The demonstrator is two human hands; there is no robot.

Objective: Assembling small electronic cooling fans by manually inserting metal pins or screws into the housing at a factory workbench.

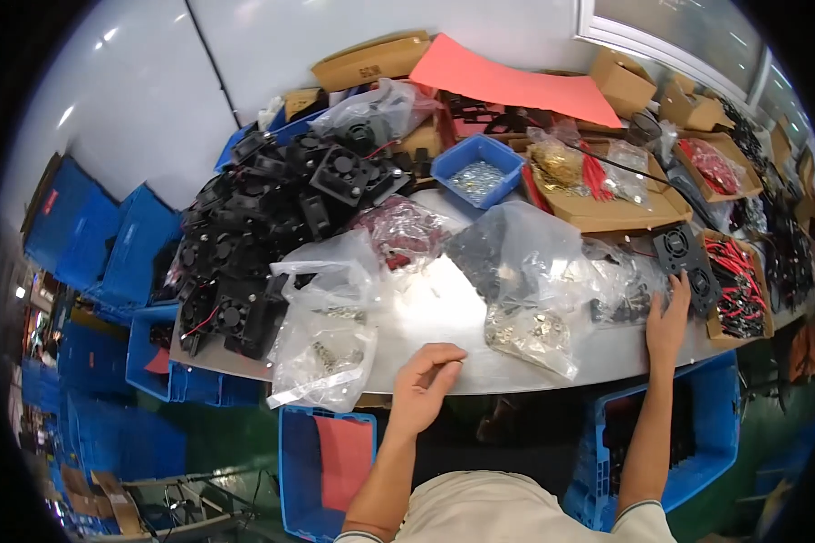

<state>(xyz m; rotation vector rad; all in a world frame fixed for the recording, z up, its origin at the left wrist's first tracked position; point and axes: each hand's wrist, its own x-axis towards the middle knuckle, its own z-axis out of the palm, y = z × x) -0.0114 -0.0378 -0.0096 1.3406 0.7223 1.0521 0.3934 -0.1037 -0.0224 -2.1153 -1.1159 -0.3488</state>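
The black twin-fan panel [682,261] lay near the right end of the surface [475,373], just beside a cardboard box [767,317] of red and black leads. It was a flat, dark, roughly rectangular plate with two round fan grilles set in a row. The right hand [665,321] reached up to its near edge, fingers extended and touching it; whether they gripped it, I could not tell. The left hand [426,378] hung over the front edge of the surface, its fingers curled inward with a narrow gap to the thumb.

The surface was smooth, shiny metal, bright with glare in the middle. Crumpled clear plastic was everywhere: a bag of small metal parts [326,362] at the left, a bag of shiny metal pieces [532,337] near the centre, and a bag of grey parts [620,282] close against the panel's left side. Behind them stood a blue plastic bin [509,188] of silvery small hardware and a shallow cardboard tray [620,215] with gold-coloured pieces and red bundles. A jagged heap of black cooling fans [263,213] crowded the left end. A bent red sheet [516,83] leaned across the cartons at the back.
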